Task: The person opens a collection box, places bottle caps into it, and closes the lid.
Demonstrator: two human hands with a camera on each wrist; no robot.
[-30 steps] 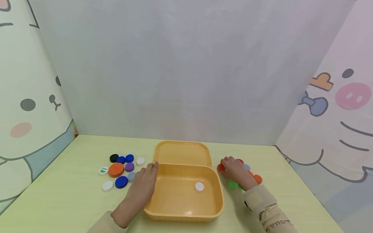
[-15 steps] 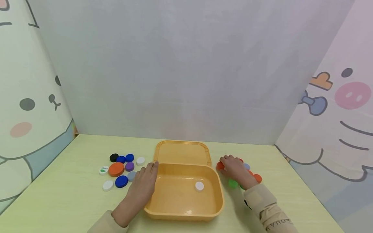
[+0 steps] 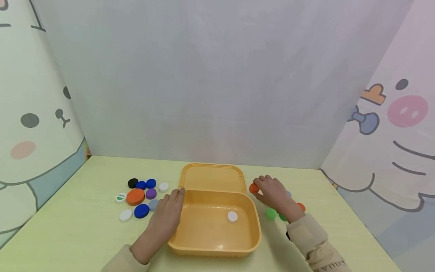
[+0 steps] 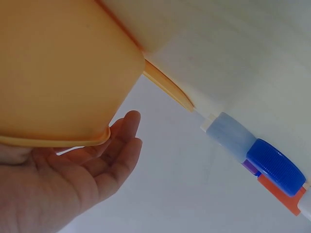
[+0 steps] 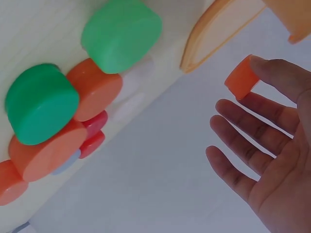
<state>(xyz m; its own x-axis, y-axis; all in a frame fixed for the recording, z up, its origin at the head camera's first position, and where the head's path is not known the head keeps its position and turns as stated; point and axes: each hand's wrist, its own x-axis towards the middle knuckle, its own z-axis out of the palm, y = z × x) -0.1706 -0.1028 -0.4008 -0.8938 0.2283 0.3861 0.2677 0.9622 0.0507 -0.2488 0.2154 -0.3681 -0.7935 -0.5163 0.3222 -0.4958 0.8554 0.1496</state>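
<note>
In the head view my right hand [image 3: 273,193] is raised at the right of the yellow box [image 3: 214,253], pinching an orange bottle cap [image 5: 238,80] between thumb and index finger. The other fingers are spread in the right wrist view. My left hand [image 3: 165,216] rests along the box's left rim, fingers nearly straight toward the far corner; in the left wrist view its fingers [image 4: 124,155] curve slightly outside the wall. One white cap [image 3: 232,217] lies inside the box. Under and beside the right hand are green caps [image 3: 271,214] and several red and orange ones.
Behind the box lies its flat yellow lid [image 3: 212,177]. Left of the box sits a group of blue, white, black and purple caps around a large orange cap [image 3: 135,197]. A grey curtain [image 3: 210,94] hangs behind the table.
My right hand has lifted the orange cap from the right-hand group and shifted slightly left and back with it. The left hand and box stay put.
</note>
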